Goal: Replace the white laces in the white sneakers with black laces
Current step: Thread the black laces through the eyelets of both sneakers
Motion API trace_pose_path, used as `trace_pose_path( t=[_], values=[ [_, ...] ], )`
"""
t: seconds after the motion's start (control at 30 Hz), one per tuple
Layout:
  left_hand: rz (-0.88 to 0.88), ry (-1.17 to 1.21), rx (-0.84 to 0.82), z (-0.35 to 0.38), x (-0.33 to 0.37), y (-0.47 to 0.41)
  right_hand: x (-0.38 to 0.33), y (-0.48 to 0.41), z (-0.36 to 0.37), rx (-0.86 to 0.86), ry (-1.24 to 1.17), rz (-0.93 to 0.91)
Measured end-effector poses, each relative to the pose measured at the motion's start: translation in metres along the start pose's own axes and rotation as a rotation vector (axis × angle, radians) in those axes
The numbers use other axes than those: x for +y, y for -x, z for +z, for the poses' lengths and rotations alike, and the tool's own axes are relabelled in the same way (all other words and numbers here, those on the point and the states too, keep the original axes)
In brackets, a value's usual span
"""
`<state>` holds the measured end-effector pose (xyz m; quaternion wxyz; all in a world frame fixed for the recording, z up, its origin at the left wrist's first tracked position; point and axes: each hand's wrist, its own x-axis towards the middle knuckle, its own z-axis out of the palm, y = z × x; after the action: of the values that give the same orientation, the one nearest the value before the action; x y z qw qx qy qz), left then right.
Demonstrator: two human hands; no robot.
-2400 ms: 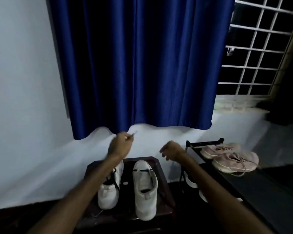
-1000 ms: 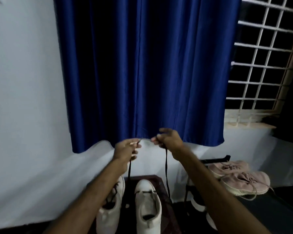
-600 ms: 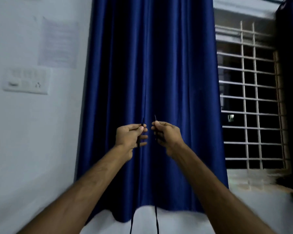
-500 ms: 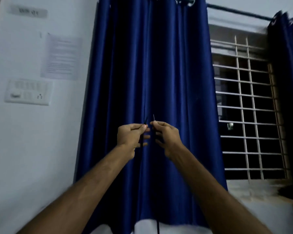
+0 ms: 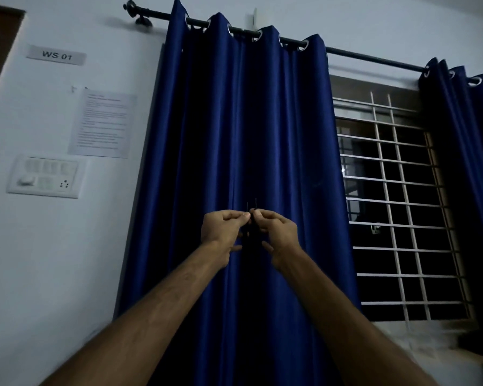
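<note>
Both hands are raised in front of a blue curtain. My left hand pinches one end of the black lace between thumb and forefinger. My right hand pinches the other end, and the two tips stick up side by side just above the fingers. The hands almost touch. Below the hands the lace is lost against the dark curtain. The white sneakers are out of view below the frame.
The blue curtain hangs from a black rod. A barred window is at the right. On the white wall at the left are a switch panel, a printed sheet and a "WS 01" label.
Both hands rose from above the sneakers, pulling the lace ends upward, and came together. The view tilted up, so the sneakers and stool dropped out of sight.
</note>
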<state>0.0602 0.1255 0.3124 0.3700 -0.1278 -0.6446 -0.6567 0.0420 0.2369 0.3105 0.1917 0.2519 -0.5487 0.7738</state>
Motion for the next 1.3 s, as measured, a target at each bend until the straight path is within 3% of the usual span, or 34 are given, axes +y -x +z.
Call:
trace_pose_path(
  t=[0.73, 0.93, 1.2, 1.3],
  values=[
    [0.027, 0.032, 0.006, 0.000, 0.015, -0.005, -0.007, 0.007, 0.005, 0.000, 0.002, 0.014],
    [-0.053, 0.039, 0.030, -0.021, 0.022, 0.000, -0.012, 0.004, -0.008, -0.004, -0.012, 0.031],
    [-0.099, -0.418, 0.191, -0.123, -0.089, 0.026, 0.063, 0.030, -0.086, 0.098, 0.236, 0.196],
    [-0.131, -0.455, 0.219, -0.138, -0.147, 0.047, 0.116, 0.044, -0.102, 0.082, 0.304, 0.254]
  ],
)
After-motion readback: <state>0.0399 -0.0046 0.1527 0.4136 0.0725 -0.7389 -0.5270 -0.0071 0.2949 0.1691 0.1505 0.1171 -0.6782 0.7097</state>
